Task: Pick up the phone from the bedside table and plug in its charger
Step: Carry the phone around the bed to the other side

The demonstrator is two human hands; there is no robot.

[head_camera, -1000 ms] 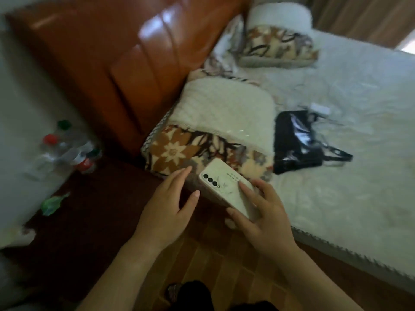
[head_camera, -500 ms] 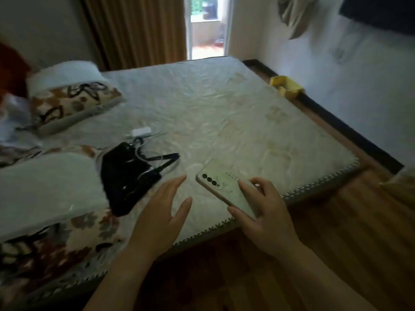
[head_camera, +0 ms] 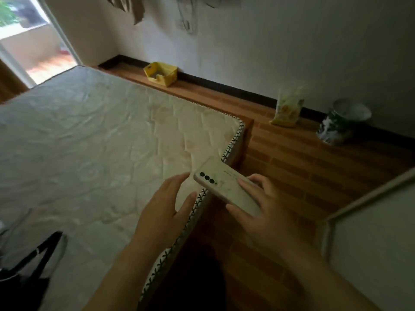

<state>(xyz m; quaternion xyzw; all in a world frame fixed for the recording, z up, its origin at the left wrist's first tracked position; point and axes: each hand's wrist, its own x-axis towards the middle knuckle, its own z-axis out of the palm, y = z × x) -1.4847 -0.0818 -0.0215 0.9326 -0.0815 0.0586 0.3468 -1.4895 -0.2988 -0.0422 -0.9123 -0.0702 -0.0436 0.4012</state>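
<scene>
My right hand (head_camera: 266, 217) holds a white phone (head_camera: 224, 184) by its lower end, back side up, with three camera lenses showing near its top left corner. The phone hangs in the air over the corner of the mattress (head_camera: 94, 142). My left hand (head_camera: 165, 212) is just left of the phone with fingers spread and nothing in it, not touching the phone. High on the far wall there is a wall socket (head_camera: 185, 25) with a white cable hanging from it. No charger plug is visible in either hand.
A yellow box (head_camera: 161, 72), a yellowish bag (head_camera: 288, 108) and a green-and-white pot (head_camera: 341, 124) stand along the wall on the wooden floor (head_camera: 314, 167). A black bag (head_camera: 29, 272) lies on the mattress at lower left. A white panel (head_camera: 379, 243) stands at right.
The view has swung right, from the headboard and pillows across the bed to its far corner and the wall. Both hands keep the same pose, the right one still holding the phone.
</scene>
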